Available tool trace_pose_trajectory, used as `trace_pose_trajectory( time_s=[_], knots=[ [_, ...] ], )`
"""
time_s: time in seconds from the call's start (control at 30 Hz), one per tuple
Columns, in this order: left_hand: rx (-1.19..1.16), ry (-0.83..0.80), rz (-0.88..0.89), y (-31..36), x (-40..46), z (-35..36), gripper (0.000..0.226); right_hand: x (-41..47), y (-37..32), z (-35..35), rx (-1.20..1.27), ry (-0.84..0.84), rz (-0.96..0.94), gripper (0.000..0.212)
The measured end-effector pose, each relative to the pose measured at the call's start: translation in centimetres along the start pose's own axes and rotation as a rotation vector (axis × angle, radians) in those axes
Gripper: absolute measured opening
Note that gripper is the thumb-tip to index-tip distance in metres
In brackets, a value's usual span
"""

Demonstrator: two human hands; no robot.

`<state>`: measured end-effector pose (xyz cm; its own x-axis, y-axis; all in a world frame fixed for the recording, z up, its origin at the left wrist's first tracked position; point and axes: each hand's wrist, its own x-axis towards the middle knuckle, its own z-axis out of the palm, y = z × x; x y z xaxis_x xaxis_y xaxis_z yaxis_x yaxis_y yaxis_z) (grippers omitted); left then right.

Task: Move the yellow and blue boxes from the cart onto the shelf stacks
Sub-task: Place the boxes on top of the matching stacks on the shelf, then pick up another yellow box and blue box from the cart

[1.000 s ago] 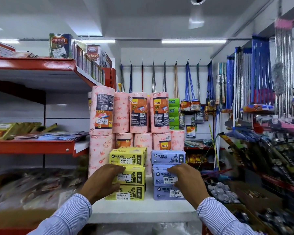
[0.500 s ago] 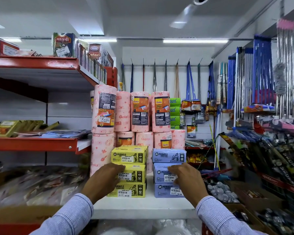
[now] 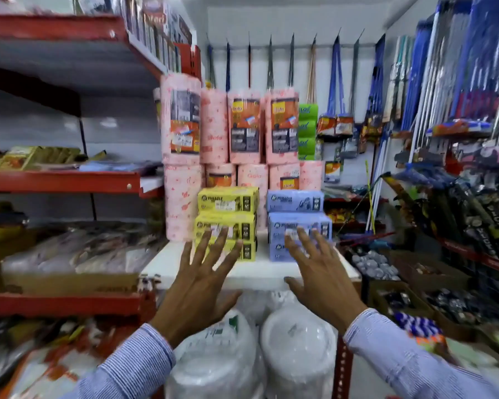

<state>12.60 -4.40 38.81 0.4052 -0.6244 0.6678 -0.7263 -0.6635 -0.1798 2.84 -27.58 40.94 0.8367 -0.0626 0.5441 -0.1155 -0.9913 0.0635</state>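
Three yellow boxes [image 3: 228,200] stand stacked on the white shelf [image 3: 260,272], with a stack of three blue boxes [image 3: 296,200] just to their right. My left hand [image 3: 202,280] is open with fingers spread, held in front of the yellow stack and apart from it. In front of the blue stack my right hand [image 3: 320,272] is also open with spread fingers, holding nothing. Both hands cover part of the lowest boxes. No cart is in view.
Pink wrapped rolls [image 3: 231,125] stand behind and left of the stacks. Wrapped white plates [image 3: 297,349] lie below the shelf. Red shelving [image 3: 61,182] with goods runs along the left. Mops and brooms [image 3: 444,82] hang on the right above bins of small items.
Both hands have let go of the middle boxes and pulled back toward me, fingers now spread. The camera has tilted down and moved closer; the image is blurred.
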Motion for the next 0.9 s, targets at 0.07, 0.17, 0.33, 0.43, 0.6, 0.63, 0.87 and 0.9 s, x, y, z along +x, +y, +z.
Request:
trace_pose_trajectory(
  time_s=[0.07, 0.17, 0.33, 0.43, 0.6, 0.63, 0.87, 0.9],
  knots=[
    [-0.020, -0.065, -0.019, 1.5, -3.3, 1.1, 0.087, -3.4, -1.2, 1.3, 0.019, -0.016, -0.032, 0.078],
    [-0.089, -0.106, -0.041, 3.4, -6.7, 3.1, 0.085, -8.0, -1.9, 3.7, 0.042, -0.033, -0.059, 0.078],
    [-0.244, -0.356, -0.113, 7.7, -16.4, 8.0, 0.081, -18.2, -3.1, 10.9, 0.139, -0.353, 0.014, 0.080],
    [-0.268, -0.490, -0.153, 9.1, -21.6, 10.1, 0.079, -22.8, -3.4, 14.2, 0.175, -0.523, 0.076, 0.077],
    [-0.398, -0.821, -0.164, 13.3, -31.5, 17.2, 0.078, -31.1, -4.6, 22.8, 0.254, -0.887, 0.173, 0.070],
    [-0.416, -0.898, -0.172, 14.4, -33.8, 19.0, 0.078, -32.9, -4.9, 24.9, 0.267, -0.963, 0.188, 0.070],
    [-0.498, -1.304, -0.201, 18.8, -42.1, 28.6, 0.072, -40.5, -7.6, 35.5, 0.265, -1.323, 0.194, 0.059],
    [-0.477, -1.329, -0.189, 19.2, -42.7, 29.6, 0.071, -41.3, -7.9, 36.6, 0.246, -1.335, 0.186, 0.055]
  ],
)
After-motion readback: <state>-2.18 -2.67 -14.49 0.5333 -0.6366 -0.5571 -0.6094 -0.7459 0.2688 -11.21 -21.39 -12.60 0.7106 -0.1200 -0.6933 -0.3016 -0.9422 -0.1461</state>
